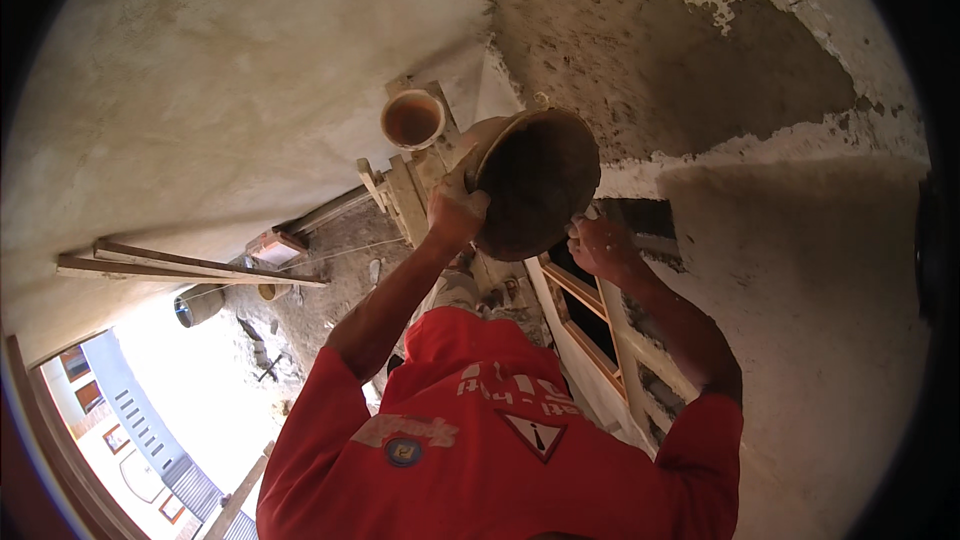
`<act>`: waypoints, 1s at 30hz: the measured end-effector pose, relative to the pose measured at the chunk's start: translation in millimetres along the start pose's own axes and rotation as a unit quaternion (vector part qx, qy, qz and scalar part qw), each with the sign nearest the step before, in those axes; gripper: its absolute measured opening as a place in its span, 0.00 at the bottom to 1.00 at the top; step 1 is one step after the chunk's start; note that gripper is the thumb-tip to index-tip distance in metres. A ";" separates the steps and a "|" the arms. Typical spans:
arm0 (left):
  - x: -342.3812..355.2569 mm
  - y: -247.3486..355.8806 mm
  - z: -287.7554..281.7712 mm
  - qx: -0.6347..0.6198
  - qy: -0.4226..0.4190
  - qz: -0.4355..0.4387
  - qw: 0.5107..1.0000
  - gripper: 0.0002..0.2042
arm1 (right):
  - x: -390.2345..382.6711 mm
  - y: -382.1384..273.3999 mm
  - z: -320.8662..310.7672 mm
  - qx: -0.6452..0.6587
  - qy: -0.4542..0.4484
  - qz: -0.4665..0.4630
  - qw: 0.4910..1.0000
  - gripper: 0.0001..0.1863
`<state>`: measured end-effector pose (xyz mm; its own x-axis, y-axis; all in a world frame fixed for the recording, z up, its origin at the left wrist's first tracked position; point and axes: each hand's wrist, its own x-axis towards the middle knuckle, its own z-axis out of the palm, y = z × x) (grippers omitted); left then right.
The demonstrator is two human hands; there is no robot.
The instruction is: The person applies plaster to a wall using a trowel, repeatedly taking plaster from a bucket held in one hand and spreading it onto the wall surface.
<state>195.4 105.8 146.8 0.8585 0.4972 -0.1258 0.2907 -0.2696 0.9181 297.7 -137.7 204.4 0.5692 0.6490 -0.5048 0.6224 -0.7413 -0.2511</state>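
1. The right-hand wall [800, 270] carries a broad, dark patch of rough coating [660, 60]. The bucket's rim overlaps the patch's lower edge in this view. If the coating is soft, a careless swing could gouge it; whether the two touch, I cannot tell.
2. The bucket [540, 180] is tipped with its mouth facing the camera, its inside mostly in shadow. Any contents could spill toward the person's body if it tilts further, and uneven support could let it twist and drop.
3. Beyond the bucket, to its upper left, boards [405, 198] bear a smaller pot [412, 147]. Swinging the bucket that way might knock the pot off, since its perch looks narrow.
4. The bucket is between the hands, nearly at arms' length. The left hand [458, 212] is closed around its left side, near the rim, and seems to be the main support; a slip there would probably matter most.
5. The right hand [602, 248] has its fingers curled in at the lower right rim. Whether it pinches the rim or merely rests there, I cannot tell.
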 end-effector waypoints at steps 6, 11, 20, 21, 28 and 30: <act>-7.2 36.5 -8.6 0.003 -0.024 -0.096 0.995 0.30 | 28.3 -23.1 47.0 0.210 0.094 -0.028 0.973 0.18; 0.8 6.0 -22.3 -0.167 0.005 -0.076 0.983 0.26 | 3.3 -26.5 31.9 0.184 0.117 -0.017 0.976 0.21; 4.8 19.4 -37.2 -0.252 0.035 -0.095 0.962 0.22 | 20.9 -17.1 4.4 0.086 0.142 -0.020 0.986 0.24; 11.7 16.3 -38.3 -0.268 0.042 -0.083 0.959 0.22 | 29.8 -17.4 -7.0 0.085 0.141 -0.022 0.986 0.25; 23.6 -3.1 -66.9 -0.308 0.104 -0.140 0.935 0.18 | 48.8 -41.0 -68.1 0.107 0.151 -0.086 0.979 0.25; 24.4 -7.1 -81.8 -0.304 0.134 -0.146 0.932 0.18 | 56.7 -65.6 -111.8 0.140 0.126 -0.104 0.977 0.26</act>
<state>179.7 187.3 168.0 0.6213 0.6855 -0.3795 0.1314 0.3863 0.9130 349.3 -33.1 284.6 0.5824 0.7855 -0.2094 0.5864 -0.5843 -0.5610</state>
